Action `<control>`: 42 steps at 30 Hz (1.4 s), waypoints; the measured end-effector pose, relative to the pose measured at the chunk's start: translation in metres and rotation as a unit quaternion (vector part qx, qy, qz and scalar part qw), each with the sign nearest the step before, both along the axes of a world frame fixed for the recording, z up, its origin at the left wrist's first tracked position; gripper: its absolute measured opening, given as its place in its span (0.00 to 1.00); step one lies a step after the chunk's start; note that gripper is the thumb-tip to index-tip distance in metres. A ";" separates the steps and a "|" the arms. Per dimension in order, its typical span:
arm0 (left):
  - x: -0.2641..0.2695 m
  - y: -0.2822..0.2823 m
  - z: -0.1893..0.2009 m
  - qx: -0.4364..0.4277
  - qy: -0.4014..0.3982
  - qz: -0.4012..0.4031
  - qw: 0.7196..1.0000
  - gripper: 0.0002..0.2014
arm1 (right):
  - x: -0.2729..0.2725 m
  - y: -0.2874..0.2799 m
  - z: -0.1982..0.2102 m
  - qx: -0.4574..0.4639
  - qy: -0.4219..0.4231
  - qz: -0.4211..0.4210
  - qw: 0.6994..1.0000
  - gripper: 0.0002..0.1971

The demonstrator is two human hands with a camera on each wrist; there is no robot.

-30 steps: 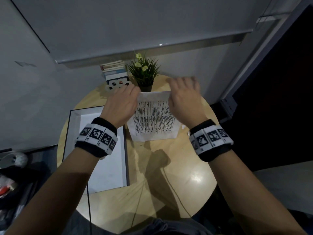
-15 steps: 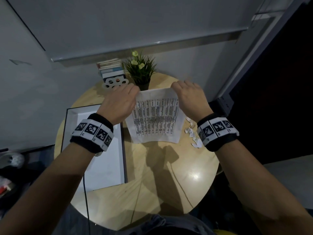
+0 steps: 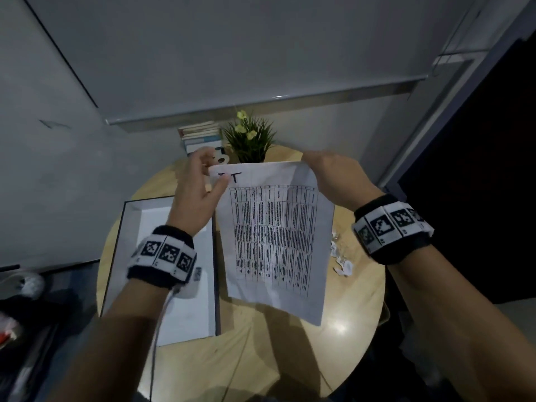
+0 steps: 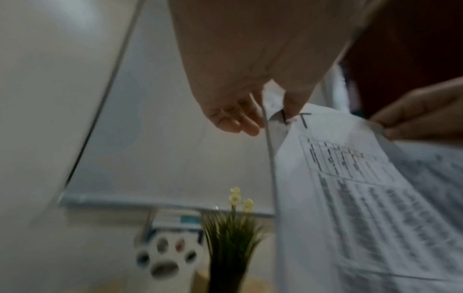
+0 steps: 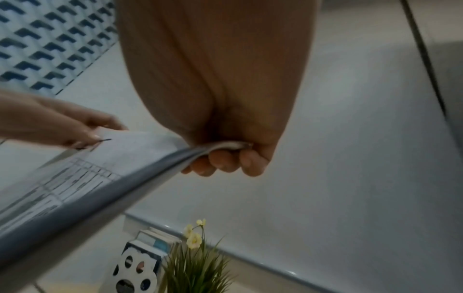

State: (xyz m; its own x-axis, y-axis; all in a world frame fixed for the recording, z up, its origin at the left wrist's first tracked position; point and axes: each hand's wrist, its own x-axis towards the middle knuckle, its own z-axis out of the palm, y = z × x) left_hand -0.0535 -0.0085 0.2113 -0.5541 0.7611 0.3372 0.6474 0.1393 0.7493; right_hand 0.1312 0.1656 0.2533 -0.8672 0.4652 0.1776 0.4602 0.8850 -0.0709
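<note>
The left hand pinches the top left corner of the printed sheet and the right hand grips its top right corner, so it hangs above the table. Paper scraps lie at the right; I think tearing comes next, needing both pinches closer together.

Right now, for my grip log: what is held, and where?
The printed paper, by its top corners: left hand pinches the left, right hand the right.

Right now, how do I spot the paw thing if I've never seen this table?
Find the round wooden table and look to its far edge by the wall. Left of the green plant, before the stacked books, stands a white paw-shaped piece with dark holes.
</note>
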 end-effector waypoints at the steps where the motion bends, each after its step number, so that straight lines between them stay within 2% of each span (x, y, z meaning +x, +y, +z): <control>1: 0.008 -0.003 -0.003 0.030 -0.110 0.013 0.993 0.20 | 0.001 0.003 -0.001 -0.018 -0.009 -0.004 1.000 0.15; 2: 0.015 -0.003 -0.011 0.052 -0.191 0.018 0.980 0.19 | 0.001 0.007 -0.002 -0.038 -0.020 -0.009 0.999 0.13; 4: 0.027 -0.004 -0.028 0.064 -0.281 0.017 0.957 0.11 | 0.001 0.011 -0.004 -0.079 -0.034 -0.009 0.996 0.11; 5: 0.031 -0.003 -0.034 0.056 -0.296 0.030 0.953 0.09 | 0.001 0.012 -0.007 -0.099 -0.039 -0.004 0.994 0.10; 7: 0.037 -0.001 -0.039 0.037 -0.300 0.046 0.952 0.12 | 0.000 0.014 -0.013 -0.138 -0.053 0.002 0.989 0.09; 9: 0.042 -0.001 -0.036 0.020 -0.294 0.063 0.954 0.14 | 0.000 0.015 -0.021 -0.184 -0.058 0.001 0.981 0.08; 12: 0.038 -0.004 -0.040 0.017 -0.263 0.050 0.963 0.10 | 0.001 0.018 -0.031 -0.236 -0.087 -0.017 0.968 0.11; 14: 0.036 -0.007 -0.041 -0.004 -0.233 0.051 0.971 0.10 | -0.002 0.012 -0.030 -0.200 -0.115 -0.019 0.973 0.14; 15: 0.035 -0.008 -0.043 -0.019 -0.213 0.056 0.975 0.12 | -0.005 0.007 -0.028 -0.163 -0.115 -0.014 0.980 0.13; 16: 0.036 -0.009 -0.042 -0.028 -0.192 0.057 0.979 0.13 | -0.010 0.001 -0.026 -0.136 -0.095 -0.004 0.986 0.10; 18: 0.039 -0.013 -0.042 -0.042 -0.146 0.064 0.986 0.14 | -0.028 -0.015 -0.026 -0.155 -0.034 0.026 0.987 0.16; 22: 0.044 -0.020 -0.042 -0.061 -0.072 0.061 0.994 0.09 | -0.070 -0.044 -0.040 -0.325 0.109 0.104 0.934 0.15; 26: 0.043 -0.030 -0.053 -0.090 -0.084 0.094 0.988 0.09 | -0.099 -0.055 -0.063 -0.344 0.139 0.131 0.919 0.14; 28: 0.041 -0.038 -0.062 -0.110 -0.102 0.116 0.982 0.09 | -0.109 -0.059 -0.077 -0.381 0.111 0.146 0.906 0.14; 30: 0.039 -0.048 -0.075 -0.151 -0.120 0.154 0.969 0.15 | -0.117 -0.056 -0.091 -0.444 0.066 0.157 0.880 0.17; 32: 0.034 -0.063 -0.089 -0.143 -0.134 0.178 0.964 0.18 | -0.124 -0.035 -0.110 -0.466 0.028 0.120 0.876 0.13; 35: 0.023 -0.083 -0.107 -0.133 -0.150 0.202 0.959 0.16 | -0.133 0.019 -0.144 -0.340 -0.021 0.010 0.940 0.15; 37: 0.019 -0.092 -0.118 -0.144 -0.152 0.226 0.951 0.16 | -0.144 0.047 -0.168 -0.248 -0.101 -0.016 0.963 0.17; 40: 0.016 -0.098 -0.122 -0.149 -0.185 0.251 0.938 0.17 | -0.159 0.056 -0.198 -0.198 -0.249 0.022 0.948 0.23; 42: 0.016 -0.099 -0.124 -0.156 -0.207 0.265 0.929 0.16 | -0.163 0.050 -0.212 -0.152 -0.299 0.055 0.940 0.22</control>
State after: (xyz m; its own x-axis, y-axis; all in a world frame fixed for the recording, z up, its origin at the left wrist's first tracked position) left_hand -0.0371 -0.1070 0.0876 -0.9120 0.3688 -0.1795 0.0911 0.6087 0.7882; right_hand -0.0317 0.2157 0.0415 -0.8151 0.3170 -0.4849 0.4053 0.9101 -0.0864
